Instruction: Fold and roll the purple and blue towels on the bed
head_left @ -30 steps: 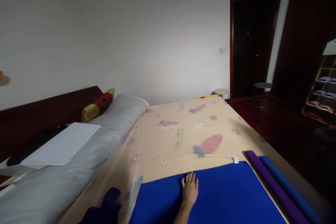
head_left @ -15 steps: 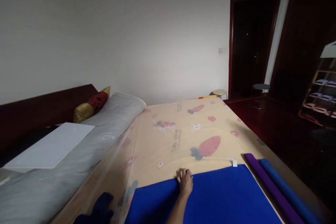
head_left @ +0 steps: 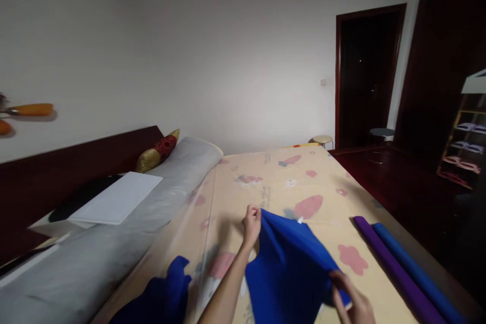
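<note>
A bright blue cloth (head_left: 288, 263) is lifted off the bed and hangs bunched between my two hands. My left hand (head_left: 251, 224) is closed on its upper edge, raised above the patterned cream bedsheet (head_left: 304, 182). At the bottom right, my right hand (head_left: 351, 301) pinches the cloth's lower right edge. A small white tag shows near the cloth's top fold.
A purple roll (head_left: 395, 268) and a blue roll (head_left: 421, 273) lie along the bed's right edge. A grey bolster (head_left: 114, 243) with a white board (head_left: 117, 205) lies at the left by the dark headboard. More blue cloth (head_left: 163, 298) sits at the bottom left. Stools and a dark doorway stand beyond.
The blue cloth lay flat under my left palm; now my left hand has gripped its far edge and raised it, and my right hand has come in holding the other side.
</note>
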Demonstrator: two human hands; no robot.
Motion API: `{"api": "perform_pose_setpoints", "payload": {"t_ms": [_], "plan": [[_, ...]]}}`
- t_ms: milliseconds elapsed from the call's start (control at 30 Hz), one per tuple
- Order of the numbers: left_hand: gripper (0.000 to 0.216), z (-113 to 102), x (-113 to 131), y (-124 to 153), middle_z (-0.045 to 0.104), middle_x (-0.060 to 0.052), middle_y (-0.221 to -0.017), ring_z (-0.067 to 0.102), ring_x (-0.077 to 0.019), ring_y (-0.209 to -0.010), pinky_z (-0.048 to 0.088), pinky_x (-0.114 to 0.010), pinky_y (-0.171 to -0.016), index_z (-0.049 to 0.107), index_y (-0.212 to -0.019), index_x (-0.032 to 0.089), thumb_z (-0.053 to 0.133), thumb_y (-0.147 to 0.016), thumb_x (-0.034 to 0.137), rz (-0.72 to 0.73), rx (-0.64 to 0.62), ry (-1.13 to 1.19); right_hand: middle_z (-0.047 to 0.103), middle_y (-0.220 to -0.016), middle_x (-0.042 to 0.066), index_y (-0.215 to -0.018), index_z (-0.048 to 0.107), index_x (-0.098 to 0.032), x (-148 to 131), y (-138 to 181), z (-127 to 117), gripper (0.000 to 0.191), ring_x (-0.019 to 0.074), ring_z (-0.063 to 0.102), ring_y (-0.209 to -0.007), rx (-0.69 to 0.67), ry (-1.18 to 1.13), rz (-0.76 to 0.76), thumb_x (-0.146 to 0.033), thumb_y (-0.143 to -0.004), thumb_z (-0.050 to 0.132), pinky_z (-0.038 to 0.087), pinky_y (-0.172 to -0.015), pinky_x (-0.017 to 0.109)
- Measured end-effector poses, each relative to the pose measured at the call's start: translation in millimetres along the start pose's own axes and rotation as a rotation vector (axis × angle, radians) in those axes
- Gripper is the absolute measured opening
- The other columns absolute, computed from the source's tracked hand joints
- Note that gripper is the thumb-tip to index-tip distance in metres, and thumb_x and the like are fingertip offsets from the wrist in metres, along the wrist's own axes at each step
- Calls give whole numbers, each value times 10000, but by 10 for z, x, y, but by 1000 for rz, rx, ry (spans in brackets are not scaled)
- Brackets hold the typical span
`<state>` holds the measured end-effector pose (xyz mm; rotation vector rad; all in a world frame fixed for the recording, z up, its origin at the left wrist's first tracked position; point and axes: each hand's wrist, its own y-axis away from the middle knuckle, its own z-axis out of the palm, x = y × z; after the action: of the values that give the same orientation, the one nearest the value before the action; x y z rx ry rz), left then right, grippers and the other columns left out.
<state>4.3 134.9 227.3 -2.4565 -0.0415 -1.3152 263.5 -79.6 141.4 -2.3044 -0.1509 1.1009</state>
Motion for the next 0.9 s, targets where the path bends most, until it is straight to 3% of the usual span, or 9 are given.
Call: {"api": "perform_pose_setpoints", "payload": {"t_ms": [100, 200, 367, 433, 600, 733, 900], "plan": [[454, -642, 354, 38, 679, -43, -894, 645, -195, -887, 472, -314, -827, 562, -962, 216, 493, -800, 635, 76, 31, 189, 714, -949, 92, -966, 655, -200, -174, -621, -474, 312, 227, 675, -908, 152, -328, 87, -482, -858, 579, 564, -775, 286], [558, -1186, 673, 188, 715, -73, -932, 656, -210, -891, 485, -325, -831, 628, -1047, 169, 611, -734, 631, 124, -34, 296, 700, -820, 68, -856, 659, -187, -422, -1183, -848, 365, 193, 658, -761, 182, -526, 141, -544, -783, 657, 549, -669, 261], [492, -1786, 1069, 458, 738, -99, -987, 649, -241, -972, 483, -355, -888, 707, -1016, 140, 721, -703, 520, 126, -123, 359, 713, -763, 72, -1072, 674, -143, -618, -1664, -1167, 589, 211, 664, -733, 84, -610, 145, -600, -703, 716, 551, -636, 313], [451, -1939, 1141, 520, 745, -89, -974, 658, -247, -958, 494, -374, -888, 718, -990, 153, 740, -696, 495, 125, -133, 357, 722, -782, 90, -1054, 696, -131, -606, -1754, -1245, 623, 228, 670, -748, 69, -569, 93, -626, -678, 721, 556, -637, 336], [415, -2039, 1015, 498, 755, -65, -863, 681, -253, -846, 540, -382, -790, 730, -901, 179, 777, -633, 493, 106, -136, 259, 719, -763, 83, -908, 734, -159, -456, -1891, -1279, 529, 209, 651, -693, -18, -406, 7, -649, -723, 661, 535, -644, 332], [356, -1819, 819, 406, 726, -44, -663, 675, -242, -718, 548, -360, -667, 716, -714, 197, 784, -567, 514, 87, -125, 206, 688, -654, 47, -801, 708, -176, -323, -1936, -1107, 536, 184, 634, -620, -180, -280, 13, -684, -797, 538, 491, -628, 302], [339, -1617, 829, 229, 686, -20, -555, 648, -220, -616, 526, -317, -574, 682, -588, 216, 800, -495, 520, 160, 18, 240, 602, -503, 5, -667, 662, -190, -314, -2096, -1004, 594, 146, 543, -487, -165, -191, -18, -746, -779, 485, 397, -545, 271]]}}
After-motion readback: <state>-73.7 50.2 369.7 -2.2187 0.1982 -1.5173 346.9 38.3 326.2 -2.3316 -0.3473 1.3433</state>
